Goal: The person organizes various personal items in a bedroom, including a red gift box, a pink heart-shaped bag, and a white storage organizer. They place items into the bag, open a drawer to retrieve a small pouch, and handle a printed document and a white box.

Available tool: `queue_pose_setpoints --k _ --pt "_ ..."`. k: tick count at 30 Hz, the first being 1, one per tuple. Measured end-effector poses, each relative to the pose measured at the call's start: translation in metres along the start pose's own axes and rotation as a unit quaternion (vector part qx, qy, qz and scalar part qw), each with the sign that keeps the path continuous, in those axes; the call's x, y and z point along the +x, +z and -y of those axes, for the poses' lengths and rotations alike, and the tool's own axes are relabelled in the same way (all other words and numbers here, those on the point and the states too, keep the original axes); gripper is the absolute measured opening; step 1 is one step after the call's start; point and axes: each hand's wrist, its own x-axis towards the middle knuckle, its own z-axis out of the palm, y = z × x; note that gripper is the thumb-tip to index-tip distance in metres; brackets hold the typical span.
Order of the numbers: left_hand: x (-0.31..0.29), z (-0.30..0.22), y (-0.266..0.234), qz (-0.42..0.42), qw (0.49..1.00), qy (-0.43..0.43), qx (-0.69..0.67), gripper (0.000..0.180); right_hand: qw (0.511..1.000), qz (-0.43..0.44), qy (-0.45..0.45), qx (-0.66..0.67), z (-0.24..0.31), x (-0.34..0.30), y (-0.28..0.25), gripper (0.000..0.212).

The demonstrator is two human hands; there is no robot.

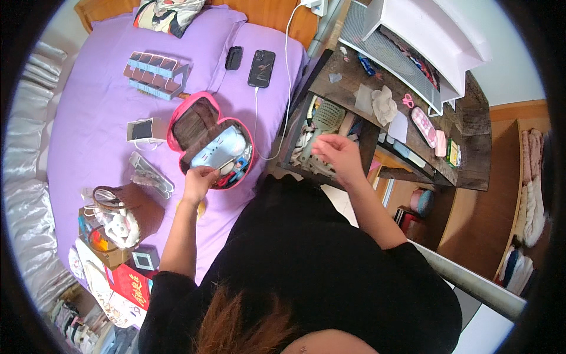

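A pink heart-shaped case (254, 151) lies unzipped on the bed, its lid folded back. Inside are a light blue pouch with a cat face (219, 147) and several small coloured items. My left hand (202, 180) is at the case's near left rim, fingers closed; what they grip is hidden. To the right, my right hand (339, 154) hovers over a pulled-out drawer (367, 141), thumb and fingers pinched together. Anything in that pinch is too small to make out. A grey-green hairbrush (328, 116) and other clutter fill the drawer.
A phone (261, 68) on a white cable and a blue tiered rack (156, 74) lie on the purple bed. A brown basket (138, 212) with a white plush toy stands left. Pink scissors (408, 100) and a pencil case (423, 125) sit on the dark desk.
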Motion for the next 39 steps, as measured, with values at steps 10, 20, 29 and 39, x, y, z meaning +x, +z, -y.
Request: queue_pose_setpoints --k 10,20,29,39 --pt "0.023 0.028 0.032 -0.003 0.997 -0.028 0.068 0.023 0.996 -0.063 0.038 0.048 -0.021 -0.015 -0.036 0.018" --pt "0.047 0.04 0.067 -0.015 0.994 -0.028 0.106 0.022 0.995 -0.065 0.035 0.071 -0.006 -0.003 -0.068 0.02" --pt "0.065 0.059 0.084 -0.042 0.981 -0.057 0.183 0.023 0.997 -0.061 -0.011 0.046 -0.007 0.018 -0.111 0.02" --pt "0.054 0.048 0.094 -0.09 0.964 -0.063 0.244 0.024 0.871 -0.143 -0.288 -0.371 0.03 0.124 -0.115 0.014"
